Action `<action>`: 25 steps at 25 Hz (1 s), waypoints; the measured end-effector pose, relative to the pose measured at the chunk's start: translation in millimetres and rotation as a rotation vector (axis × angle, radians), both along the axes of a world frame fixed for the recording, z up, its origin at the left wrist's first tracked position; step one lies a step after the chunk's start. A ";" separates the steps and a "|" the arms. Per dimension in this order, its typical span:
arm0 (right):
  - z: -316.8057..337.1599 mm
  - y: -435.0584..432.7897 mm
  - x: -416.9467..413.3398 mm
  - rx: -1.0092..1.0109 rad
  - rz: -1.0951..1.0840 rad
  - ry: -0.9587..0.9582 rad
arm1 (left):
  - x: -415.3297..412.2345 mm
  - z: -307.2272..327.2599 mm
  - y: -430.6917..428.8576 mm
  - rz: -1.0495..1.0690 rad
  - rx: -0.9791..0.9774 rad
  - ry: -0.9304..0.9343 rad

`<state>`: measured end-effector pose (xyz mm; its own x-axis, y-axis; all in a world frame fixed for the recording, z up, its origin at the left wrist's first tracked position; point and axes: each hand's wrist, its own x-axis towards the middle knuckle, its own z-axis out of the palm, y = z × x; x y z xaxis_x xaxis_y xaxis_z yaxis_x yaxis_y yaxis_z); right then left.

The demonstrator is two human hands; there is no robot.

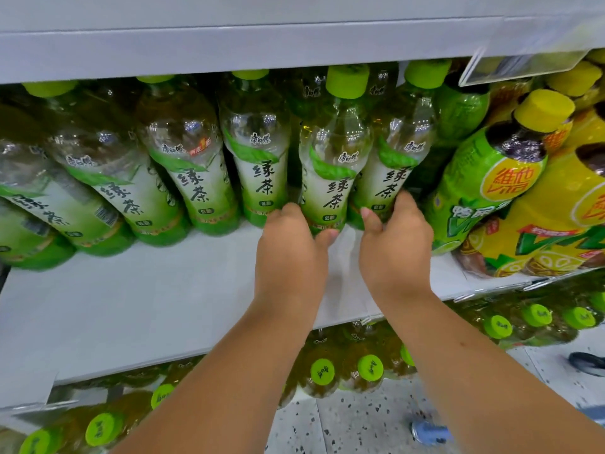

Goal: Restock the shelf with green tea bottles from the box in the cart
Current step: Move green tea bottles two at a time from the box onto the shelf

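Several green tea bottles with lime-green caps stand in a row at the back of the white shelf (137, 303). My left hand (291, 253) grips the base of one green tea bottle (330, 172), thumb on its right side. Beside it, my right hand (397, 244) wraps around the base of the neighbouring green tea bottle (397, 162). Both bottles stand upright on the shelf, level with the rest of the row. The box and the cart are out of view.
Yellow and green lemon tea bottles (523, 198) crowd the shelf's right end. A shelf board (229, 44) with a clear price holder (520, 65) hangs close above the caps. More green-capped bottles (347, 371) fill the shelf below. Speckled floor lies at lower right.
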<state>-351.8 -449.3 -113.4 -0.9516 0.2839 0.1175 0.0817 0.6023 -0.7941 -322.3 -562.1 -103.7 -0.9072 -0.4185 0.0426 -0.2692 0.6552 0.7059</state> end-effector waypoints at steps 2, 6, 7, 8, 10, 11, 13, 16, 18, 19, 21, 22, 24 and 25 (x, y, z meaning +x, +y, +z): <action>3.8 -1.7 -5.2 -0.009 0.002 0.001 | -5.1 4.0 2.2 0.016 0.015 -0.008; 6.4 -1.4 -12.7 -0.043 0.006 0.004 | -10.7 7.9 0.3 0.032 0.001 -0.029; 6.1 -1.2 -14.9 -0.051 0.008 0.004 | -11.6 8.2 -1.1 0.034 -0.003 -0.034; 5.7 -1.2 -16.6 -0.055 0.010 0.002 | -12.6 8.1 -2.0 0.037 -0.003 -0.041; 4.6 -1.9 -18.9 -0.049 0.016 -0.002 | -15.0 8.7 -2.2 0.038 -0.010 -0.053; 3.8 -2.3 -19.5 -0.047 0.019 -0.002 | -16.4 9.0 -2.1 0.037 -0.013 -0.049; 1.9 -1.9 -20.2 -0.049 0.029 0.001 | -19.3 9.1 -1.1 0.044 -0.003 -0.039; -1.5 -0.9 -20.4 -0.049 0.043 0.014 | -20.8 6.3 -0.5 0.050 0.010 -0.039; -3.2 -0.7 -20.4 -0.050 0.051 0.018 | -20.0 4.1 0.8 0.049 0.013 -0.045; -3.9 -0.7 -20.6 -0.051 0.056 0.018 | -19.7 3.7 1.2 0.053 0.020 -0.045; -4.0 -0.1 -20.8 -0.039 0.068 0.022 | -20.0 4.1 0.7 0.058 0.037 -0.050; -3.8 0.2 -20.7 -0.031 0.074 0.023 | -20.2 4.6 -0.1 0.055 0.038 -0.059; -3.9 2.1 -21.2 -0.024 0.086 0.018 | -20.0 4.9 -0.6 0.054 0.043 -0.083; -4.4 3.7 -21.2 -0.020 0.094 0.013 | -19.2 5.0 0.2 0.060 0.068 -0.091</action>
